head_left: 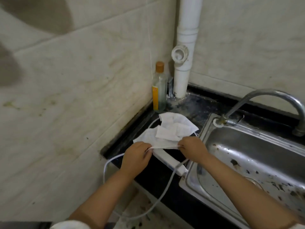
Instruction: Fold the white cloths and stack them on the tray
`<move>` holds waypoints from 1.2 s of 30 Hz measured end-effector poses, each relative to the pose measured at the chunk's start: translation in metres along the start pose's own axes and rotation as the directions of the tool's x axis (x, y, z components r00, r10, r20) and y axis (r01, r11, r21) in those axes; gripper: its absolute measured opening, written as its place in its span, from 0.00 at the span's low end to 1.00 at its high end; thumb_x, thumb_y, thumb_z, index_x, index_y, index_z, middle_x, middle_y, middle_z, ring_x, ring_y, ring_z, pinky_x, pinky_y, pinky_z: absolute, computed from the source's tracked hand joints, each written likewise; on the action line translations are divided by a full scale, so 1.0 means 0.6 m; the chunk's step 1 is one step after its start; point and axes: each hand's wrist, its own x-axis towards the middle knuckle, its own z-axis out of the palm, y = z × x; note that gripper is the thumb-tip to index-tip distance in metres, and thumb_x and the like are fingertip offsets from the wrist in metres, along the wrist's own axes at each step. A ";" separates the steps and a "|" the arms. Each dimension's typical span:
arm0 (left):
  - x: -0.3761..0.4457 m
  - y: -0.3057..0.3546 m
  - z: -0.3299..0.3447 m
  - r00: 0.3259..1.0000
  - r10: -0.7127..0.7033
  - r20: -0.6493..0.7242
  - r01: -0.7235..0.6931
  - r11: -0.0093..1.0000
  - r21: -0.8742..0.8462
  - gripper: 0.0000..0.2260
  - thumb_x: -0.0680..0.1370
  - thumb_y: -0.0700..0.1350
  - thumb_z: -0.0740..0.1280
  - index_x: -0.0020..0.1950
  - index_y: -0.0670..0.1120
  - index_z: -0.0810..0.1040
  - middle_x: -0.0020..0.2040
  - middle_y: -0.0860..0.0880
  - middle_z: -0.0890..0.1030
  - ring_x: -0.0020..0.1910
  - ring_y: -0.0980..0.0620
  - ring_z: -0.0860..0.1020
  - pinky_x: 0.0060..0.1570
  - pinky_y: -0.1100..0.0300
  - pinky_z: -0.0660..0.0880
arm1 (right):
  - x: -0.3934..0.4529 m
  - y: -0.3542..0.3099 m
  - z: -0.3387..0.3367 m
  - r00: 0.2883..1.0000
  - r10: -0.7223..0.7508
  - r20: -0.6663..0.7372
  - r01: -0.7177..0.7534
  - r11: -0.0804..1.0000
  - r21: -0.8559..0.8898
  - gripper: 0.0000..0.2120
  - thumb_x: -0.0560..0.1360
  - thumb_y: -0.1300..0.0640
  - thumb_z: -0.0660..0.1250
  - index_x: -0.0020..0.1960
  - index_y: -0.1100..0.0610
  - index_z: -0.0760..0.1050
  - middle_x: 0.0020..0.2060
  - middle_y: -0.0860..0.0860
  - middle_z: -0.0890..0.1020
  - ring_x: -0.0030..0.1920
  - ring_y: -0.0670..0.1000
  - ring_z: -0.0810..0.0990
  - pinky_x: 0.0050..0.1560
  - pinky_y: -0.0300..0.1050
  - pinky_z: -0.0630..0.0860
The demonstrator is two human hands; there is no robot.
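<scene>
- Left hand (137, 154) and right hand (192, 147) are each pinching the near edge of a white cloth (153, 138).
- Steel sink (247, 146) is holding dark debris.

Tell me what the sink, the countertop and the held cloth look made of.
Sink: stainless steel by its brushed grey sheen, speckled with dark debris. Countertop: dark polished stone, possibly granite; glossy, mottled. Cloth: thin white fabric with a fine woven texture, possibly nonwoven; both hands pinch its near edge.
</scene>
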 end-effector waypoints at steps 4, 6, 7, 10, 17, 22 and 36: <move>0.030 0.040 -0.083 0.984 -0.118 -0.130 0.107 0.990 -0.090 0.17 0.75 0.47 0.59 0.44 0.37 0.82 0.37 0.39 0.82 0.37 0.47 0.78 0.34 0.64 0.62 | -0.027 -0.013 -0.096 0.976 0.050 -0.211 -0.019 0.989 0.148 0.12 0.77 0.59 0.59 0.52 0.63 0.79 0.52 0.61 0.81 0.54 0.60 0.78 0.53 0.49 0.71; 0.040 0.068 -0.121 0.971 -0.080 -0.224 0.051 0.990 -0.131 0.18 0.76 0.48 0.57 0.46 0.37 0.82 0.40 0.39 0.82 0.38 0.50 0.76 0.35 0.67 0.59 | -0.057 -0.024 -0.157 0.936 0.059 -0.348 0.021 0.975 0.222 0.10 0.75 0.63 0.62 0.52 0.64 0.80 0.49 0.63 0.82 0.52 0.60 0.79 0.52 0.49 0.72; 0.044 0.084 -0.136 0.967 -0.043 -0.251 0.005 0.988 -0.153 0.19 0.76 0.49 0.57 0.46 0.37 0.82 0.40 0.39 0.82 0.38 0.52 0.75 0.35 0.67 0.59 | -0.078 -0.029 -0.185 0.912 0.070 -0.405 0.041 0.965 0.259 0.10 0.75 0.64 0.63 0.51 0.64 0.80 0.49 0.63 0.82 0.51 0.60 0.79 0.52 0.48 0.72; 0.055 0.130 -0.153 0.971 0.035 -0.237 -0.088 0.972 -0.219 0.20 0.76 0.50 0.55 0.45 0.37 0.81 0.37 0.41 0.80 0.37 0.51 0.74 0.34 0.64 0.59 | -0.170 -0.031 -0.247 0.856 0.171 -0.489 0.010 0.938 0.346 0.09 0.74 0.66 0.63 0.51 0.65 0.80 0.49 0.60 0.83 0.52 0.57 0.80 0.55 0.47 0.72; 0.054 0.335 -0.034 0.923 0.386 -0.002 -0.354 0.844 -0.404 0.15 0.76 0.44 0.59 0.45 0.36 0.81 0.41 0.38 0.82 0.42 0.43 0.78 0.39 0.66 0.62 | -0.476 0.065 -0.256 0.694 0.546 -0.469 -0.393 0.833 0.389 0.10 0.75 0.64 0.64 0.54 0.64 0.80 0.51 0.59 0.83 0.54 0.55 0.79 0.51 0.38 0.68; -0.025 0.566 0.094 0.788 0.583 0.199 -0.408 0.735 -0.542 0.18 0.77 0.48 0.55 0.49 0.36 0.79 0.45 0.38 0.82 0.46 0.40 0.78 0.45 0.54 0.70 | -0.757 0.117 -0.218 0.409 0.815 -0.411 -0.687 0.571 0.449 0.10 0.75 0.64 0.62 0.53 0.63 0.80 0.50 0.58 0.83 0.52 0.54 0.79 0.48 0.38 0.69; -0.468 1.239 0.303 0.265 0.864 0.428 -0.552 0.500 -0.667 0.10 0.78 0.40 0.58 0.41 0.40 0.76 0.40 0.44 0.78 0.40 0.48 0.73 0.38 0.58 0.67 | -1.508 0.146 -0.099 -0.396 0.854 -0.336 -0.854 -0.209 0.476 0.12 0.74 0.63 0.58 0.51 0.60 0.79 0.51 0.59 0.82 0.52 0.60 0.78 0.46 0.47 0.73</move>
